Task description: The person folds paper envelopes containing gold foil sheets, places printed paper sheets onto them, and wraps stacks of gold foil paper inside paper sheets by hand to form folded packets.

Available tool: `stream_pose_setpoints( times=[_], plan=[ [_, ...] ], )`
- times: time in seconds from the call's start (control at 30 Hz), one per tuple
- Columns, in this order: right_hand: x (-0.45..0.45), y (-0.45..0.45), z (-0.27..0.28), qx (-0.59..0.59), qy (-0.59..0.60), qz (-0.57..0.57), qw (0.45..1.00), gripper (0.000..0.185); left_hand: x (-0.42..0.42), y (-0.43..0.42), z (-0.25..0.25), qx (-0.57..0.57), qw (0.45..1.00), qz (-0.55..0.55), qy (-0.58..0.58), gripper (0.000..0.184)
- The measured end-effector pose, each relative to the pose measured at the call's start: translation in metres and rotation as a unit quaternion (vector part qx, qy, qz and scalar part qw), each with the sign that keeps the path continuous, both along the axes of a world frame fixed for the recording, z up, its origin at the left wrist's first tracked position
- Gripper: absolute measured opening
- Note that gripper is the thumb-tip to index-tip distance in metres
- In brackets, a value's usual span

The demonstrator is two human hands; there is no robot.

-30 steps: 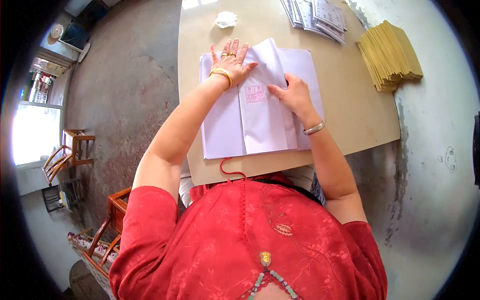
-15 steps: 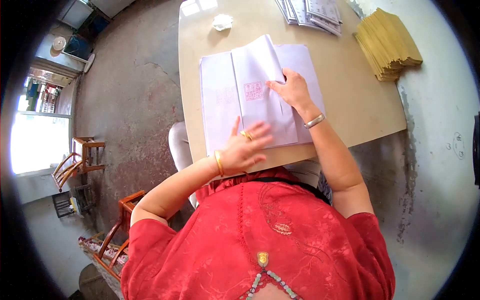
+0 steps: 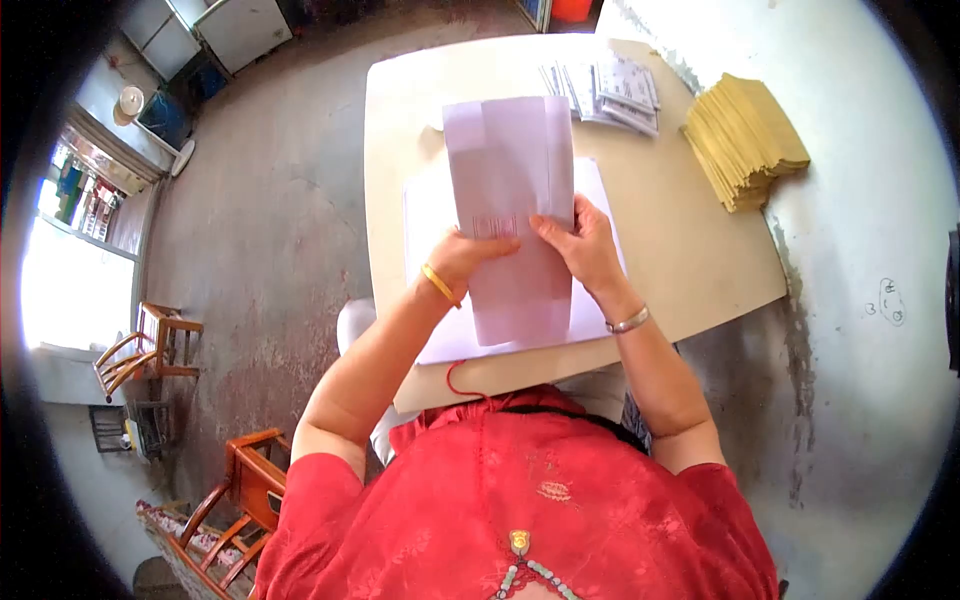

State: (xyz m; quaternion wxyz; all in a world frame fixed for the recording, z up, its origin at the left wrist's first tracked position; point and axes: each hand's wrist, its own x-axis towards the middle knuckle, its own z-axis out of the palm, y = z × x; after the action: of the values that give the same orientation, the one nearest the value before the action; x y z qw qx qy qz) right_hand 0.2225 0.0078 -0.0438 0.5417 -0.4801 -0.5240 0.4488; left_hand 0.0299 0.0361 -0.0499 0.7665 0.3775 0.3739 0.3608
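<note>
A folded sheet of pale lilac-white paper (image 3: 512,165) is held up over the table, long and narrow, with a red printed stamp low on its face. My left hand (image 3: 466,258) grips its left edge, thumb across the front near the stamp. On the right edge my right hand (image 3: 586,248) has its thumb in front, the other fingers partly behind. Beneath lies a flat stack of the same paper (image 3: 432,325), largely covered by the folded sheet.
A tan table (image 3: 700,265) stands against the wall at right. Behind the sheet lie several printed papers (image 3: 626,88). A yellow paper stack (image 3: 745,145) sits at the far right. A wooden chair (image 3: 255,475) stands at lower left, and a red cord (image 3: 455,378) hangs at the table's front edge.
The sheet, earlier half turned over on the stack, is now folded narrow and raised. My left hand moved from hovering open to gripping its left edge. The view has shifted, showing more beyond the table.
</note>
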Motion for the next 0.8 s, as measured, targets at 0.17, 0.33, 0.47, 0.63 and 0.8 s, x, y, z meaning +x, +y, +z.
stream_pose_setpoints(
  times=[0.17,0.33,0.47,0.63,0.8],
  plan=[
    [0.012,-0.012,0.031,0.056,-0.07,0.025,0.996,0.041,0.004,-0.018,0.023,0.148,0.983,0.071,0.084,0.022],
    [0.018,-0.025,0.125,0.413,-0.297,-0.177,0.843,0.054,-0.001,-0.028,0.05,0.265,0.944,0.117,0.155,0.011],
    [0.02,-0.04,0.17,0.453,-0.481,-0.151,0.736,0.046,-0.004,-0.032,0.062,0.366,0.89,0.153,0.225,0.009],
    [0.017,-0.046,0.167,0.527,-0.488,-0.182,0.671,0.033,-0.006,-0.035,0.064,0.387,0.876,0.203,0.204,0.01],
    [0.011,-0.064,0.171,0.502,-0.51,-0.137,0.685,0.022,-0.019,-0.03,0.049,0.441,0.838,0.199,0.253,0.02]
  ],
)
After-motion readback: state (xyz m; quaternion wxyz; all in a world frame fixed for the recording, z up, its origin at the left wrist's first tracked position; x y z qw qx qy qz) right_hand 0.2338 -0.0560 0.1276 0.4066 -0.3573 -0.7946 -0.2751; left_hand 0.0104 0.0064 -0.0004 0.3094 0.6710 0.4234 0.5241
